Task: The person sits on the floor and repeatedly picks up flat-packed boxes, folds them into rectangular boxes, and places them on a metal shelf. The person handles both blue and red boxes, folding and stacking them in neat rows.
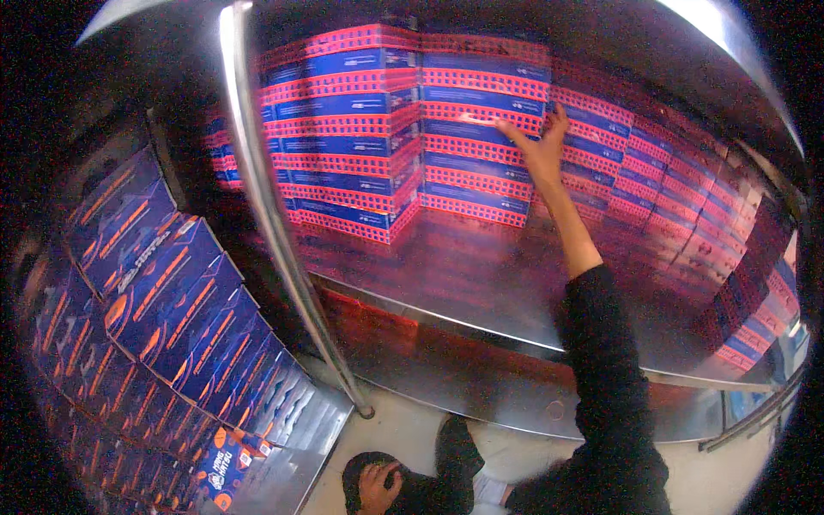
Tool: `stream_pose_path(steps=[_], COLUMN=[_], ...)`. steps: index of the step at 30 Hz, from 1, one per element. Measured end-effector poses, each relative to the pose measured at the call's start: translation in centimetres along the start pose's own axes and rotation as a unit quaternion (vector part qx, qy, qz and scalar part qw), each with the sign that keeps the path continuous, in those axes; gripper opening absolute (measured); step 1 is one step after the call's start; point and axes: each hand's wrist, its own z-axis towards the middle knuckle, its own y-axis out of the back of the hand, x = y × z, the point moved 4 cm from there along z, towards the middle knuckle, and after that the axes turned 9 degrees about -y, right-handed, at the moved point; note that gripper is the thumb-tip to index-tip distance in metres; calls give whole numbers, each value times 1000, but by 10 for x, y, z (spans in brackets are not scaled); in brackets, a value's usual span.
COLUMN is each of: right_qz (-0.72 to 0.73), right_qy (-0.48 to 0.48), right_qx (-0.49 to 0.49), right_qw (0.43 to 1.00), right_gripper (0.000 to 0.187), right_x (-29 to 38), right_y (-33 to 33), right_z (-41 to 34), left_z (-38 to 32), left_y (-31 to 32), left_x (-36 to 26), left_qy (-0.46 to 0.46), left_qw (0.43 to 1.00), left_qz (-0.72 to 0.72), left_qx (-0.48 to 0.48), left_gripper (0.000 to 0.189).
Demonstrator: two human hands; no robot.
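My right hand (pixel 541 148) reaches up and forward, thumb and fingers spread, in front of a stack of blue and pink-red printed cartons (pixel 479 154). Nothing shows in its grasp; whether its fingertips touch the cartons cannot be told. Beside this stack, to the left, a similar stack (pixel 344 141) projects further forward on the dark metal shelf (pixel 463 264). Low in the view, my left hand (pixel 378 486) is by my dark-clothed leg, fingers bent. The picture does not settle whether it holds anything.
A shiny metal post (pixel 267 187) stands left of the shelf. Beyond it, dark blue and orange boxes (pixel 187 315) are stacked in rows over a metal surface (pixel 302 431). More pink-red cartons (pixel 682 199) line the right side. The shelf's metal front edge (pixel 450 322) crosses above the pale floor (pixel 399 418).
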Motion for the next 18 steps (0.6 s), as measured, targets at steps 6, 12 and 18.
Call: stream_pose_path(steps=[6, 12, 18], right_qz=[20, 133, 76], right_qy=[-37, -49, -78], right_qx=[46, 123, 63], right_qw=[998, 982, 992], right_gripper=[122, 105, 102], right_x=[5, -7, -23], right_y=[2, -2, -12], right_z=[-2, 24, 26], left_z=[203, 439, 568], left_y=[125, 153, 92], left_x=[-78, -125, -112], left_qy=[-223, -260, -107], left_qw=[949, 927, 941], left_qz=[-107, -107, -95], left_qx=[-196, -248, -306], left_gripper=[30, 37, 85])
